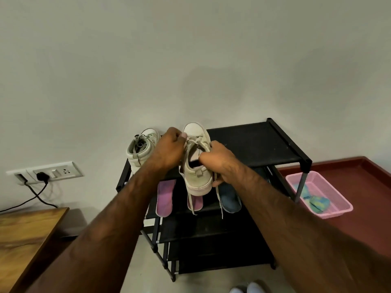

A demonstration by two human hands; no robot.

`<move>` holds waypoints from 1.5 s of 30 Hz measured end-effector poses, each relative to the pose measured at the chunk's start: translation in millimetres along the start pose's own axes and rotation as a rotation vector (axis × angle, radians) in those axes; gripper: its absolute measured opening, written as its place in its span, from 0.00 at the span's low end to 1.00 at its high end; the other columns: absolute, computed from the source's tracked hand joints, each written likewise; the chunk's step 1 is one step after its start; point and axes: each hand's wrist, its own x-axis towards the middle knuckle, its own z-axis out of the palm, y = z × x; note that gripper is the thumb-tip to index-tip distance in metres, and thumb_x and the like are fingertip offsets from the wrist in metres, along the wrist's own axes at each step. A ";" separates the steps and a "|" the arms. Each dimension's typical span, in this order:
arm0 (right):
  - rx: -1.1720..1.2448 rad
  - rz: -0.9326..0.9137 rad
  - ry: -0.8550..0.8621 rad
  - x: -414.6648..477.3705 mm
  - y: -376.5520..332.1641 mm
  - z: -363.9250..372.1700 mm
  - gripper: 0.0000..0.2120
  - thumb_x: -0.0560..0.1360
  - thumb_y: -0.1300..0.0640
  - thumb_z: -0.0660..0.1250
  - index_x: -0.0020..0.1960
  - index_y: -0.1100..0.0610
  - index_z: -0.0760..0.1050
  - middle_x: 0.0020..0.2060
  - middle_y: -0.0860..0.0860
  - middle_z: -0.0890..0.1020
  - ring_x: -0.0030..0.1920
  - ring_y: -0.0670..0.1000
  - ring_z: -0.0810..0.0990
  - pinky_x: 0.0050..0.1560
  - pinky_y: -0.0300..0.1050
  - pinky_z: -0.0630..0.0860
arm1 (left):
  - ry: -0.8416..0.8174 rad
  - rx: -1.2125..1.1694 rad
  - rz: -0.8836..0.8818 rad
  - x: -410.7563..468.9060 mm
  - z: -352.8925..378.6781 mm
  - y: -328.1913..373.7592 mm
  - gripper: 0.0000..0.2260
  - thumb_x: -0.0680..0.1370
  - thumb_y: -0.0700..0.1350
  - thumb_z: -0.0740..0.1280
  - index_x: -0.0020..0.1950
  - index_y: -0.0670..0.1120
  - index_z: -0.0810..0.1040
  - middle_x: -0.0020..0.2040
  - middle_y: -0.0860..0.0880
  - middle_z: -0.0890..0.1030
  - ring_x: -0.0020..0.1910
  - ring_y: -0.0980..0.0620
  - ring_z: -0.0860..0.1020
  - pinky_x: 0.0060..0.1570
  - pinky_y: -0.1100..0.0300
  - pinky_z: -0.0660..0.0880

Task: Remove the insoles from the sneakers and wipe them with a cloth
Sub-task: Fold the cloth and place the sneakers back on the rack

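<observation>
Both hands hold the sneaker (197, 176) over the rack (254, 142): left hand (170, 144) pinching laces (195, 140), right hand (218, 159) curled round its collar. Second sneaker (140, 150) at ten o'clock, insoles (165, 197) at six, cloth (318, 203) in basket (330, 191) at four.

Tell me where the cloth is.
Head view, right side: the blue-green cloth lies in the pink basket on the red floor, right of the black shoe rack.

One head-worn wide-angle view looks forward and down, near the rack (254, 142); wall (190, 60) at twelve o'clock, floor (201, 282) at six.
</observation>
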 end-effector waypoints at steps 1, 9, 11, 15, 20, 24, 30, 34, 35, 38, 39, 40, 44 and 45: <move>0.035 0.000 -0.049 -1.6 -3.6 -6.6 0.20 0.68 0.52 0.69 0.60 0.49 0.73 0.51 0.53 0.82 0.50 0.56 0.82 0.39 0.61 0.84 | -0.049 -0.070 -0.053 1.6 -3.5 -2.9 0.07 0.85 0.48 0.60 0.55 0.46 0.74 0.52 0.42 0.81 0.49 0.44 0.81 0.45 0.47 0.81; 0.006 -0.091 -0.022 14.3 -21.5 -30.4 0.09 0.81 0.51 0.66 0.55 0.55 0.79 0.49 0.51 0.81 0.50 0.51 0.79 0.59 0.59 0.78 | -0.082 0.165 0.014 7.8 -3.0 -6.2 0.07 0.85 0.47 0.61 0.54 0.46 0.76 0.49 0.45 0.82 0.51 0.43 0.82 0.55 0.41 0.80; 0.024 -0.094 -0.028 17.5 -22.1 -29.2 0.08 0.82 0.51 0.66 0.52 0.55 0.78 0.48 0.52 0.81 0.49 0.52 0.79 0.57 0.58 0.80 | -0.093 0.223 0.047 10.9 -0.5 -6.9 0.08 0.85 0.46 0.61 0.59 0.45 0.77 0.52 0.45 0.82 0.52 0.45 0.81 0.55 0.44 0.80; 0.066 -0.082 -0.004 23.4 -21.5 -30.0 0.07 0.83 0.54 0.62 0.55 0.56 0.76 0.50 0.56 0.81 0.48 0.54 0.80 0.50 0.57 0.83 | -0.075 0.401 0.111 14.6 -3.1 -4.9 0.08 0.84 0.44 0.62 0.58 0.42 0.78 0.55 0.45 0.77 0.51 0.44 0.78 0.55 0.49 0.77; 0.481 0.011 0.065 27.6 -1.5 -19.3 0.18 0.84 0.57 0.51 0.73 0.58 0.61 0.51 0.60 0.84 0.49 0.63 0.85 0.41 0.60 0.84 | 0.123 -0.245 -0.218 5.3 3.3 -7.5 0.10 0.76 0.36 0.58 0.39 0.38 0.76 0.36 0.40 0.80 0.37 0.43 0.79 0.40 0.41 0.80; 0.462 -0.013 0.049 28.0 2.9 -19.3 0.18 0.84 0.56 0.51 0.72 0.58 0.62 0.51 0.59 0.84 0.48 0.62 0.86 0.44 0.62 0.84 | 0.065 -0.555 -0.399 -9.6 0.1 -3.7 0.15 0.77 0.35 0.56 0.34 0.41 0.77 0.28 0.44 0.78 0.25 0.48 0.76 0.30 0.58 0.74; 0.116 -0.016 -0.126 23.7 -18.4 -27.1 0.16 0.75 0.48 0.68 0.59 0.55 0.78 0.53 0.55 0.83 0.51 0.57 0.84 0.49 0.59 0.84 | -0.133 -0.324 -0.334 -0.6 -7.7 6.2 0.13 0.80 0.48 0.63 0.49 0.41 0.82 0.41 0.44 0.85 0.43 0.44 0.81 0.50 0.49 0.79; -0.198 -0.038 0.000 29.4 -38.1 -11.1 0.10 0.73 0.56 0.69 0.51 0.61 0.77 0.45 0.58 0.84 0.45 0.59 0.86 0.46 0.57 0.85 | -0.169 0.051 -0.336 13.8 -0.8 20.0 0.10 0.80 0.46 0.65 0.51 0.40 0.79 0.50 0.40 0.83 0.47 0.41 0.84 0.46 0.44 0.85; -0.313 -0.060 0.052 31.9 -41.4 -6.2 0.09 0.74 0.57 0.68 0.50 0.62 0.77 0.45 0.58 0.84 0.44 0.60 0.85 0.46 0.56 0.85 | -0.162 0.116 -0.352 16.7 0.8 21.1 0.10 0.80 0.47 0.65 0.52 0.40 0.78 0.50 0.39 0.83 0.46 0.40 0.84 0.44 0.42 0.85; -0.469 -0.124 0.206 40.3 -38.9 2.4 0.06 0.76 0.55 0.68 0.49 0.57 0.75 0.45 0.54 0.81 0.47 0.58 0.84 0.47 0.53 0.84 | -0.083 0.164 -0.347 19.6 1.9 19.3 0.09 0.79 0.43 0.67 0.54 0.38 0.78 0.50 0.38 0.82 0.44 0.38 0.84 0.39 0.40 0.84; -0.429 -0.122 0.233 43.1 -33.9 2.1 0.06 0.76 0.55 0.68 0.49 0.57 0.75 0.45 0.54 0.81 0.47 0.57 0.84 0.46 0.52 0.84 | -0.037 0.114 -0.353 17.7 0.7 14.9 0.08 0.79 0.41 0.67 0.54 0.38 0.78 0.49 0.39 0.81 0.44 0.38 0.84 0.38 0.40 0.84; -0.317 -0.102 0.240 46.1 -27.2 0.4 0.06 0.76 0.55 0.69 0.48 0.57 0.78 0.45 0.53 0.83 0.46 0.57 0.84 0.44 0.52 0.85 | 0.003 0.013 -0.371 15.1 -0.7 8.4 0.06 0.79 0.40 0.67 0.52 0.38 0.78 0.49 0.39 0.82 0.45 0.38 0.84 0.37 0.39 0.84; 0.171 -0.024 0.169 47.5 -7.2 -7.7 0.07 0.65 0.57 0.75 0.43 0.54 0.84 0.41 0.54 0.87 0.43 0.57 0.86 0.38 0.59 0.85 | 0.089 -0.324 -0.423 2.9 -3.9 -10.3 0.04 0.77 0.41 0.72 0.45 0.41 0.80 0.46 0.37 0.84 0.48 0.34 0.84 0.39 0.32 0.82; 0.148 -0.054 0.172 45.9 -6.4 -8.0 0.06 0.66 0.55 0.76 0.42 0.53 0.85 0.40 0.52 0.87 0.43 0.56 0.86 0.39 0.58 0.85 | 0.084 -0.297 -0.407 1.5 -4.5 -11.5 0.06 0.77 0.43 0.72 0.46 0.41 0.81 0.48 0.37 0.84 0.47 0.34 0.84 0.39 0.33 0.82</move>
